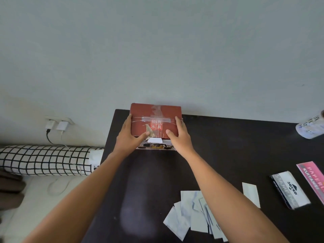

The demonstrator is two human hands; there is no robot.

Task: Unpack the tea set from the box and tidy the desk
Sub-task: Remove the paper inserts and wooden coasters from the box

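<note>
A red box (156, 114) with white Chinese characters and strips of clear tape stands at the far edge of the dark desk (157, 181), against the wall. My left hand (128, 137) holds its left side, thumb lying on the lid. My right hand (178, 135) holds its right side, thumb also on top. The box's front face, with a white label and a printed picture, shows between my hands. The lid is closed and the contents are hidden.
Several white paper slips (192, 214) lie scattered at the near right. A single white slip (251, 193), a black-and-white stamp-pad box (289, 191) and a pink booklet (313, 179) lie further right. A white patterned object (310, 128) sits far right. A checked bolster (47, 160) lies left of the desk.
</note>
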